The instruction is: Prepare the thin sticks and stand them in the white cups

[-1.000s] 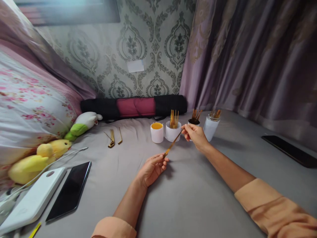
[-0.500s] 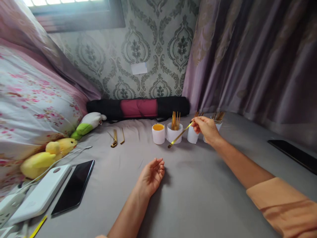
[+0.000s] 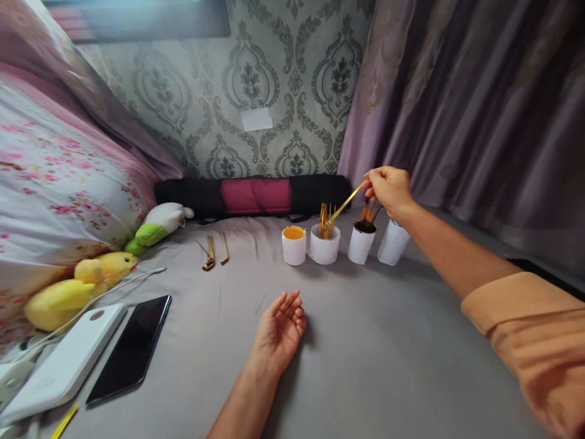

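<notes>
My right hand is raised above a row of white cups and pinches one end of a thin gold strip. The strip slants down to the left, its lower end at the cup holding gold sticks. Left of that cup stands a cup with yellow-orange contents. To the right stand a dark-rimmed cup with brown sticks and another white container partly behind my wrist. My left hand rests on the grey sheet, palm up, fingers loosely spread, holding nothing.
Loose gold pieces lie on the sheet left of the cups. A black phone and a white device lie at the near left beside yellow plush toys. A black and red roll lies along the wall. Curtains hang at right.
My left hand let go of the gold strip and settled open on the sheet. My right hand lifted the strip up and right, from the sheet to above the cups.
</notes>
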A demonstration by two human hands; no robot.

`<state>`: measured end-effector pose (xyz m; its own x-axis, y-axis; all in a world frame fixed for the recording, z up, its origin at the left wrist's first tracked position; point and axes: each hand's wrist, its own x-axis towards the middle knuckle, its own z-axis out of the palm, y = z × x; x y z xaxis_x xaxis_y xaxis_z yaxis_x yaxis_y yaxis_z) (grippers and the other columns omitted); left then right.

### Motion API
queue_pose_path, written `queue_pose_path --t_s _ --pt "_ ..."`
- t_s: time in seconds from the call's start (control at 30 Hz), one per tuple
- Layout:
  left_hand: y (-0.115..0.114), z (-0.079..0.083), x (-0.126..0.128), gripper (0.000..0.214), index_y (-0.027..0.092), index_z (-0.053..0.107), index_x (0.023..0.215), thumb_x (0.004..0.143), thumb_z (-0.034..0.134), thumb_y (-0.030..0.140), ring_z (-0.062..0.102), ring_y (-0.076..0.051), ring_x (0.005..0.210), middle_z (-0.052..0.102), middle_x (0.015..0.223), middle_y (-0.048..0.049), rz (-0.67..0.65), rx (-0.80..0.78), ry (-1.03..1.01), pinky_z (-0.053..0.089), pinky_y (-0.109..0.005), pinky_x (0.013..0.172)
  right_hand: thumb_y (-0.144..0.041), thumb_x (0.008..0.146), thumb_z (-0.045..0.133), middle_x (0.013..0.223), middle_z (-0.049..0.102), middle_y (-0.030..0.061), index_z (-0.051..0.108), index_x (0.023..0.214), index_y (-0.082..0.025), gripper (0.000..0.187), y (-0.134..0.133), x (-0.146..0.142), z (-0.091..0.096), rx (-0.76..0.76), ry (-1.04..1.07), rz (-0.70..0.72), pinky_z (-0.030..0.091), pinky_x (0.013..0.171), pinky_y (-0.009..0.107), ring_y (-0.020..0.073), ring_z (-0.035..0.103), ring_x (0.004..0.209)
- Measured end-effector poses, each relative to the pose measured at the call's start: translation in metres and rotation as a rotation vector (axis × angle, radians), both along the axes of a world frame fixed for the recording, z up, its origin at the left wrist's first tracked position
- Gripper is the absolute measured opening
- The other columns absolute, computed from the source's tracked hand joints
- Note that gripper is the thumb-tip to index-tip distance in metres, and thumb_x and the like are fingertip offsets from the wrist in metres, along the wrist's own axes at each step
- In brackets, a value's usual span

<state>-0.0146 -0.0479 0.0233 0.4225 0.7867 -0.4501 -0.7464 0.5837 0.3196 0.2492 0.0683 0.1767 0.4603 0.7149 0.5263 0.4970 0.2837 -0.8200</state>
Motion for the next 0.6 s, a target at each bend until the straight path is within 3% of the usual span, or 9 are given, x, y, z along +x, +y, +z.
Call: queue_pose_path --t_s 0.3,0.6 --pt "0.002 -0.001 -0.002 0.016 0.008 0.058 0.089 0.077 0.055 0.018 0.05 -0.007 0.053 0.057 0.067 -0.0047 0.011 -0.011 -0.037 0.041 -0.019 0.049 -0.029 0.081 0.051 0.065 0.062 0.0032 0.059 0.076 -0.014 0.018 0.027 -0.014 -0.011 -0.133 -0.257 0.113 0.038 0.038 0.015 0.0052 0.05 0.042" --pt "0.003 0.0 -0.002 0.016 0.009 0.057 0.089 0.077 0.055 0.019 0.049 -0.007 0.052 0.056 0.066 -0.0038 0.007 -0.008 -0.046 0.039 -0.019 0.047 -0.023 0.076 0.056 0.059 0.062 0.003 0.059 0.071 -0.013 0.011 0.043 -0.016 -0.022 -0.295 -0.27 0.222 0.034 0.035 0.013 0.0046 0.049 0.04"
